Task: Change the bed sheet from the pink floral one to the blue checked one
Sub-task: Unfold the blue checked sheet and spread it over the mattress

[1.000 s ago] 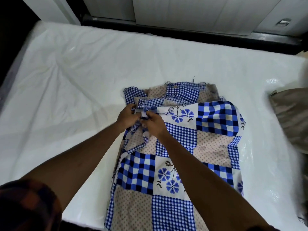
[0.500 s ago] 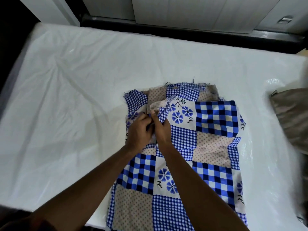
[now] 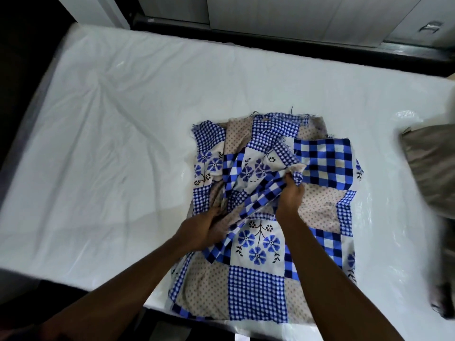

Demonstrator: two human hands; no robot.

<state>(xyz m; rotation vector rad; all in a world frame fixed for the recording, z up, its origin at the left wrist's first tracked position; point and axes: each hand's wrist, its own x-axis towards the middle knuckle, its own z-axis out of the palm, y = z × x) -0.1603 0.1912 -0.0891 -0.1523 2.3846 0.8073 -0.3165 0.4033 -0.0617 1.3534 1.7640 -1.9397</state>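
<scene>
The blue checked sheet (image 3: 256, 291), a patchwork of blue checks, blue flowers and dotted beige, lies folded on the near right part of the bare white mattress (image 3: 110, 148). My right hand (image 3: 290, 195) grips a bunched edge of the sheet and holds it up off the pile. My left hand (image 3: 202, 230) grips a fold lower down at the sheet's left side, its fingers partly buried in the cloth. No pink floral sheet is in view.
A grey-brown pillow or cloth (image 3: 433, 173) lies at the right edge of the mattress. A dark bed frame (image 3: 270, 33) and pale wardrobe doors (image 3: 283, 13) run along the far side. The floor to the left is dark.
My hands were together at the sheet's top fold. They have drawn apart: the right went up and right lifting an edge, the left came back toward me with a fold. Layers have opened.
</scene>
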